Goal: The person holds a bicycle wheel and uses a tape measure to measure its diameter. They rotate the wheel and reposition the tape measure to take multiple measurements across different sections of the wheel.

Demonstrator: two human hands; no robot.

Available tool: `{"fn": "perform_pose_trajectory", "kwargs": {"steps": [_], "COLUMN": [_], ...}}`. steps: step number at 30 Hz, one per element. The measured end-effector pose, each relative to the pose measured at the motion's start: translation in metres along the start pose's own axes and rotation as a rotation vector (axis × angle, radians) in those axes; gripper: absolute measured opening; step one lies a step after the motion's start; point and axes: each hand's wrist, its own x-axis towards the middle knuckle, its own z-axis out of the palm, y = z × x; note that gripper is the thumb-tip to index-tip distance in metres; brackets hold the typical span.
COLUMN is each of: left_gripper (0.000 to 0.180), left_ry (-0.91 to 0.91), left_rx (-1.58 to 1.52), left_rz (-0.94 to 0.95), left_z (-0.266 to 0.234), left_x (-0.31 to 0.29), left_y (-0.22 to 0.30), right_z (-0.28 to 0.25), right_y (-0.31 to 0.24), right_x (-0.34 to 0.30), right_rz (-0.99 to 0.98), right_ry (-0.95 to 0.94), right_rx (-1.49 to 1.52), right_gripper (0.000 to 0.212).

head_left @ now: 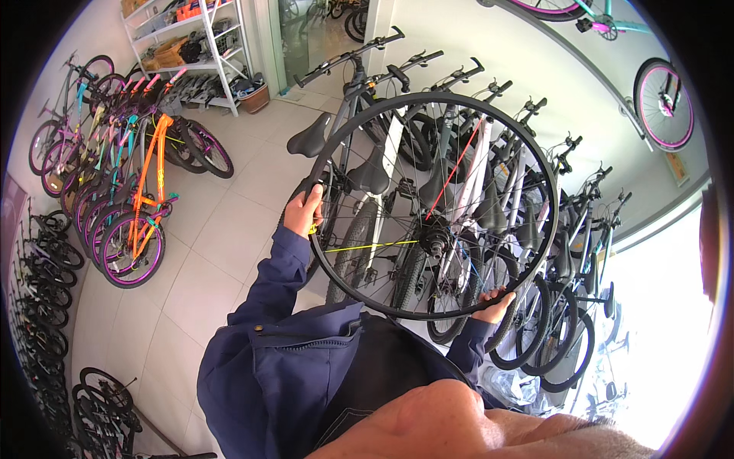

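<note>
— Where's the wheel? 
— One bare bicycle wheel (433,205), upright in front of the chest, between both hands. Left hand (305,211) grips the rim's left edge; right hand (495,305) clasps the lower right rim. 
— And beyond it? 
— A row of parked bicycles (489,191); too overlapped to count.

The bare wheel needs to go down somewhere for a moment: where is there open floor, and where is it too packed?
Both hands, left hand and right hand, grip the wheel rim. Open tiled floor lies between the colourful bikes at left and the dark bike row. That row, and the white shelf corner, are crowded.
</note>
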Motion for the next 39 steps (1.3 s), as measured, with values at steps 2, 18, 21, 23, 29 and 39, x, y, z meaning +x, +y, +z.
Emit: {"fn": "perform_pose_trajectory", "kwargs": {"steps": [2,18,21,23,29,39], "left_gripper": [0.041,0.039,0.038,0.038,0.038,0.039], "left_ry": [-0.002,-0.061,-0.053,-0.039,-0.073,-0.099], "left_rx": [-0.027,-0.063,-0.052,-0.04,-0.016,-0.064], "left_rz": [0.014,0.037,0.022,0.025,0.038,0.06], "left_z": [0.0,-0.001,0.0,0.002,0.0,-0.007], "left_x": [-0.001,-0.014,-0.016,-0.018,-0.018,-0.012], "left_y": [-0.001,0.009,0.009,0.01,0.012,0.007], "right_z": [0.0,-0.008,-0.008,-0.008,0.001,0.012], "right_y": [-0.002,-0.008,-0.009,-0.009,-0.014,-0.017], "right_x": [0.001,0.009,0.009,0.007,-0.002,-0.009], "right_rz": [-0.009,0.045,0.035,0.034,0.065,0.013], "right_ry": [-0.009,-0.057,-0.035,-0.037,0.004,-0.011], "right_rx": [-0.004,0.042,0.029,0.034,0.027,0.038], "right_gripper": [0.042,0.043,0.042,0.041,0.04,0.039]}}
